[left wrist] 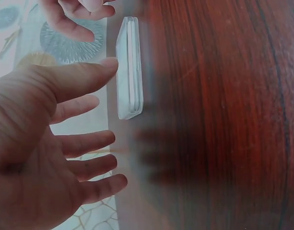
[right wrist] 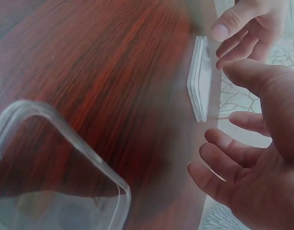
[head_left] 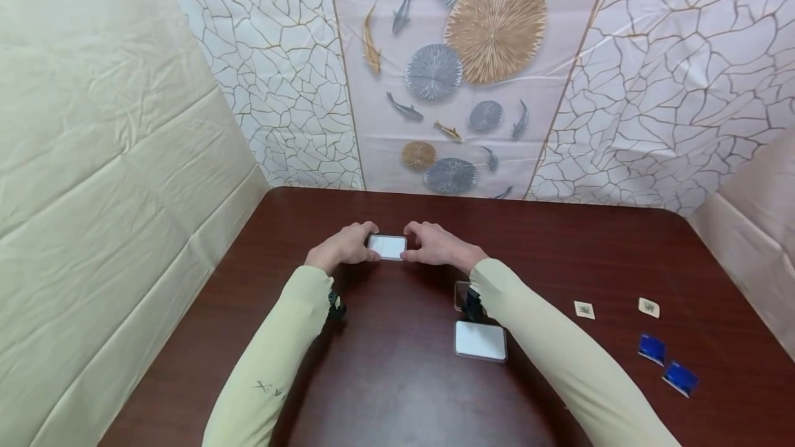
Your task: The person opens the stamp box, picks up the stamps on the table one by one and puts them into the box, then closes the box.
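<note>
- Nearest, right of the slim case (head_left: 388,247) and closer to the person, lies another white-faced case (head_left: 480,341).
- Beyond that, a partly hidden clear case (head_left: 460,295), also right of and nearer than the slim case.
- Farthest, the slim case lies between the left hand (head_left: 345,245) and right hand (head_left: 437,245), both wide, fingers relaxed; contact is unclear.
- Probably it is being placed or straightened; next calls for gentle, even pressure at both ends, or a clean release.

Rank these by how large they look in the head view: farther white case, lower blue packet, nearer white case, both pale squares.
1. Nearer white case
2. Farther white case; distance may shrink it
3. Lower blue packet
4. Left pale square and right pale square: too alike to rank
</note>
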`<state>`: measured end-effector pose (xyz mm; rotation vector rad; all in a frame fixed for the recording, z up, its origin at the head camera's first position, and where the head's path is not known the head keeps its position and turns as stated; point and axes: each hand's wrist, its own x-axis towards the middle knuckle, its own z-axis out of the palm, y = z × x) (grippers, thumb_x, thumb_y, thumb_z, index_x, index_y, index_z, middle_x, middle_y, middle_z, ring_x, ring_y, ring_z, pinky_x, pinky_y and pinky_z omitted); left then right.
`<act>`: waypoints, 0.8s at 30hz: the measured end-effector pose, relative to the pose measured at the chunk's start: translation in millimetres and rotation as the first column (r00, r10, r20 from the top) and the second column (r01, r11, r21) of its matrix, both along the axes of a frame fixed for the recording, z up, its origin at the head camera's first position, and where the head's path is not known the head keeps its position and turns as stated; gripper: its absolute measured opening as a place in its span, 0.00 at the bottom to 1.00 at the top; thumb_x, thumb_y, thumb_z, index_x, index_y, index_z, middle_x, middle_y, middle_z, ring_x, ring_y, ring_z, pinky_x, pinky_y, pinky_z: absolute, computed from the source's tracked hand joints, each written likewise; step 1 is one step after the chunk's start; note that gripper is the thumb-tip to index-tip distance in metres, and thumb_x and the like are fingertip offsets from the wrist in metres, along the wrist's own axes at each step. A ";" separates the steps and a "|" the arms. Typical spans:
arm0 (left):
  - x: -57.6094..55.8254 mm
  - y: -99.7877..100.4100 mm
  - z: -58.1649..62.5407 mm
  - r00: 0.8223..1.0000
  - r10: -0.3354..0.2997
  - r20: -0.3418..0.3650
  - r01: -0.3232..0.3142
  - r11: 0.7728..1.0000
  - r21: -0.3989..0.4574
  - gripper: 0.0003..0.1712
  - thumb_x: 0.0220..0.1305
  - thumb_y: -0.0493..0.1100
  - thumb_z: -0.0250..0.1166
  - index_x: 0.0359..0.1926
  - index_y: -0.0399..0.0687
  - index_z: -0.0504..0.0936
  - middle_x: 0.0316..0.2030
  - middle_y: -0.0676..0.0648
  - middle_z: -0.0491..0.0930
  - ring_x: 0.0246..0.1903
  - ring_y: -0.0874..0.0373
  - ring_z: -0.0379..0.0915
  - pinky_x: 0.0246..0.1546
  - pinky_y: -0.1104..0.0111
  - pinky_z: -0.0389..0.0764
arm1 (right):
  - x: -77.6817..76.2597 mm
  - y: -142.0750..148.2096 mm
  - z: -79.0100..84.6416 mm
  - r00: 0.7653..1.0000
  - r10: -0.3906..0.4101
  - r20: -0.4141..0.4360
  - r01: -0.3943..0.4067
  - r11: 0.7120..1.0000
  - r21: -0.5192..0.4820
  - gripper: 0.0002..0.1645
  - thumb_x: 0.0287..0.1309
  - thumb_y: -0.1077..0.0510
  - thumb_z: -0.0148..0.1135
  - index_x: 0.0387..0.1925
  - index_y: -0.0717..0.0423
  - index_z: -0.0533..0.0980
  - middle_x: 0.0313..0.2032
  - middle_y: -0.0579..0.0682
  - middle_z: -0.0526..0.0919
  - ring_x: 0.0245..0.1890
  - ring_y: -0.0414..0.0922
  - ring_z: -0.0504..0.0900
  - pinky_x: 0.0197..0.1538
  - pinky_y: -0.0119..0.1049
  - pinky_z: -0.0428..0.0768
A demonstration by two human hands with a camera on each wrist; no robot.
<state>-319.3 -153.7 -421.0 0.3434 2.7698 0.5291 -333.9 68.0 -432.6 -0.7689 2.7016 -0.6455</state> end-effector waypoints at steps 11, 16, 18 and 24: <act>-9.3 -8.6 -8.8 1.000 0.008 0.018 -0.007 0.999 -0.031 0.41 0.60 0.53 0.70 0.70 0.51 0.64 0.67 0.40 0.65 0.68 0.43 0.54 0.67 0.50 0.62 | -6.4 -9.4 -4.6 1.000 -0.017 -0.008 0.017 1.000 0.022 0.34 0.59 0.43 0.65 0.62 0.55 0.69 0.50 0.57 0.76 0.49 0.50 0.71 0.53 0.46 0.73; -10.1 -11.7 -10.7 0.998 0.017 0.052 -0.015 0.999 -0.033 0.43 0.60 0.54 0.69 0.73 0.53 0.61 0.73 0.38 0.57 0.74 0.39 0.43 0.70 0.45 0.57 | -9.2 -12.9 -7.8 1.000 -0.029 0.001 0.029 0.999 0.030 0.37 0.59 0.42 0.65 0.64 0.55 0.68 0.54 0.58 0.73 0.52 0.52 0.70 0.56 0.46 0.72; -10.8 -12.3 -11.5 0.998 0.019 0.061 -0.017 0.999 -0.030 0.43 0.61 0.54 0.69 0.73 0.53 0.61 0.74 0.38 0.53 0.75 0.37 0.39 0.71 0.43 0.54 | -10.0 -14.3 -8.8 1.000 -0.030 0.008 0.030 0.999 0.029 0.37 0.59 0.42 0.65 0.64 0.55 0.68 0.55 0.58 0.73 0.53 0.52 0.69 0.56 0.46 0.72; -16.0 -14.1 -14.1 0.997 0.002 0.073 0.001 0.999 -0.041 0.42 0.61 0.55 0.68 0.73 0.56 0.61 0.76 0.38 0.47 0.76 0.35 0.33 0.71 0.41 0.53 | -11.4 -19.6 -11.6 0.999 -0.036 0.015 0.036 0.999 0.033 0.37 0.58 0.42 0.66 0.64 0.54 0.68 0.56 0.57 0.72 0.52 0.52 0.69 0.55 0.45 0.72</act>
